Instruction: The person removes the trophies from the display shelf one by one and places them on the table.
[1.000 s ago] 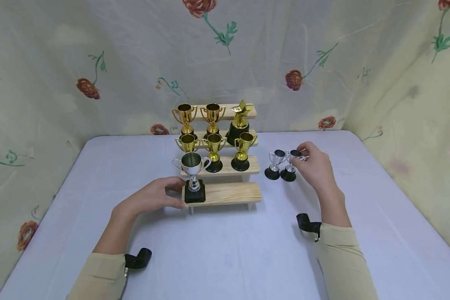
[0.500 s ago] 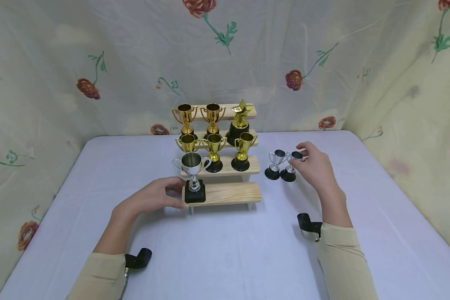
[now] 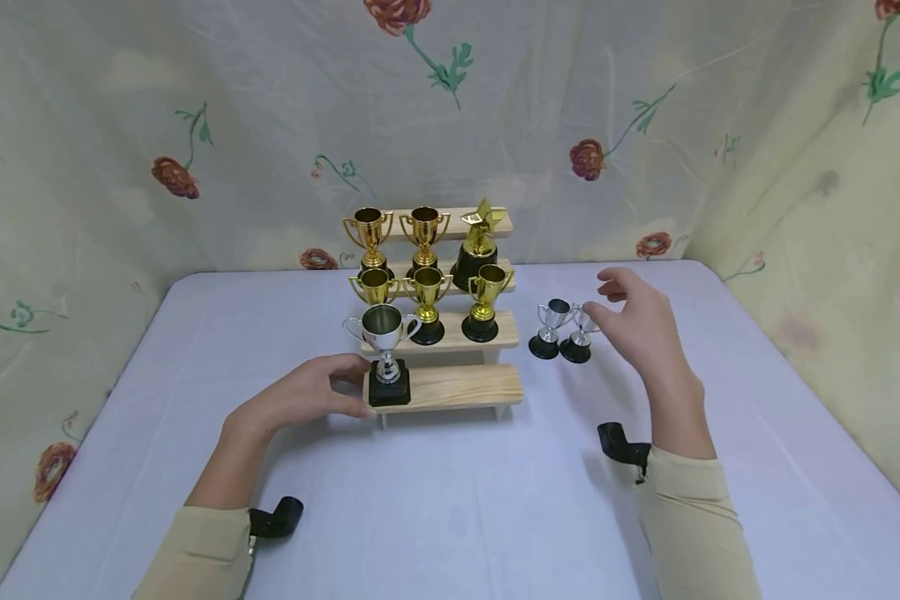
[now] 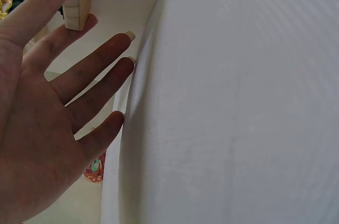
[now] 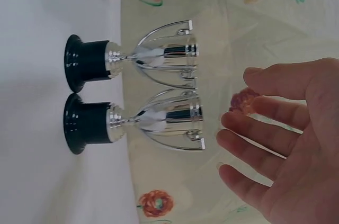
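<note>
Two small silver trophy cups, a left one [image 5: 164, 57] and a right one [image 5: 167, 118], stand upright side by side on black bases, right of a wooden tiered display stand [image 3: 472, 387]. My right hand [image 3: 643, 325] is above and beside the right cup, apart from it in the right wrist view, fingers loosely extended. At the left end of the stand's lowest tier, my left hand [image 3: 311, 390] holds the board end [image 4: 78, 9] between thumb and index finger, other fingers spread. A larger silver trophy cup [image 3: 384, 329] stands on that tier's left end.
Three gold trophy cups, one a middle cup [image 3: 428, 287], stand on the second tier. Behind them are two more gold cups and a gold star trophy [image 3: 480, 237]. A white cloth covers the table [image 3: 450, 517]; a floral curtain [image 3: 270, 108] hangs behind.
My right hand has let go of the right small silver cup and drawn up and back to the right. That cup stays beside its neighbour. The left hand has not moved.
</note>
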A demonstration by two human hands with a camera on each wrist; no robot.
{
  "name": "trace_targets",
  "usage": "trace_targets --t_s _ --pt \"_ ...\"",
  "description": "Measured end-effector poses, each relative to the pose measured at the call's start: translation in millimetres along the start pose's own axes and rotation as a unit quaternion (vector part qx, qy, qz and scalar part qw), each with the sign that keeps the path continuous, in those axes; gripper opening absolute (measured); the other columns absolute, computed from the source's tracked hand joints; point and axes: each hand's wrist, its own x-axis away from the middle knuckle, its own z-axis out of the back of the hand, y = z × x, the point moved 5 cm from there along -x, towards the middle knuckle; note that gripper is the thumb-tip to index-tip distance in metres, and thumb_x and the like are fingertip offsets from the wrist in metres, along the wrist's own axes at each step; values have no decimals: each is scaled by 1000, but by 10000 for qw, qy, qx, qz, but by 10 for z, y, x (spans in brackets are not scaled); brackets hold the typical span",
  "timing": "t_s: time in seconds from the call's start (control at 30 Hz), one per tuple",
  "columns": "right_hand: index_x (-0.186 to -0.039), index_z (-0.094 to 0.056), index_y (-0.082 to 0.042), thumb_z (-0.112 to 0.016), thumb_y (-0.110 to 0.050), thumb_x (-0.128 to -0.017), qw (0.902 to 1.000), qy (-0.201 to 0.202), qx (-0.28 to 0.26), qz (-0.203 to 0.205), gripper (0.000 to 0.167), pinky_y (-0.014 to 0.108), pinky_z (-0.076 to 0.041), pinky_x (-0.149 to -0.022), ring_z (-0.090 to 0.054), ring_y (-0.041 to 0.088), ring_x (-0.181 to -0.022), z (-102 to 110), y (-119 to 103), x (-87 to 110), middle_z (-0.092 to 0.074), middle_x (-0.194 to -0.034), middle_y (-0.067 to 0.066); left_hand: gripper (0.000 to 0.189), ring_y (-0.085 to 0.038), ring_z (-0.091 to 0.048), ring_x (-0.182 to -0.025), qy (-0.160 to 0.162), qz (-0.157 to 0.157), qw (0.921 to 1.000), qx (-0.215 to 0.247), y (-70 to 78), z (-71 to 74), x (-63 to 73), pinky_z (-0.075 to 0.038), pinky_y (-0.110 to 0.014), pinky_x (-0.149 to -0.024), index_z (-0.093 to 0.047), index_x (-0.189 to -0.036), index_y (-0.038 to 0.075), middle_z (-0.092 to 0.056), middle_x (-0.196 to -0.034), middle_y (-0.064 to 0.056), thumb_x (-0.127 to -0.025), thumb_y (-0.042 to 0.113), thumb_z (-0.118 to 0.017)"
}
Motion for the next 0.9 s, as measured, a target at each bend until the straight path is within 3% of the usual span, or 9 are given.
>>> trace_targets --t_s 0.47,0.9 --pt "-137 -53 -12 -64 -24 -95 9986 303 -227 374 45 55 -40 -106 -55 32 -122 113 -366 129 -63 -127 13 63 -26 -56 -128 -23 45 10000 -48 18 3 11 -39 -52 -111 -61 -130 17 -64 -132 -5 -76 38 -84" --pt "-131 -58 -10 -68 -18 -92 9922 372 -567 1048 41 50 -40 -107 -60 29 -115 147 -638 228 -67 -120 12 63 -25 -56 -127 -51 -51 10000 25 14 6 6 -40 -51 -109 -61 -130 17 -65 -131 -5 -76 38 -84"
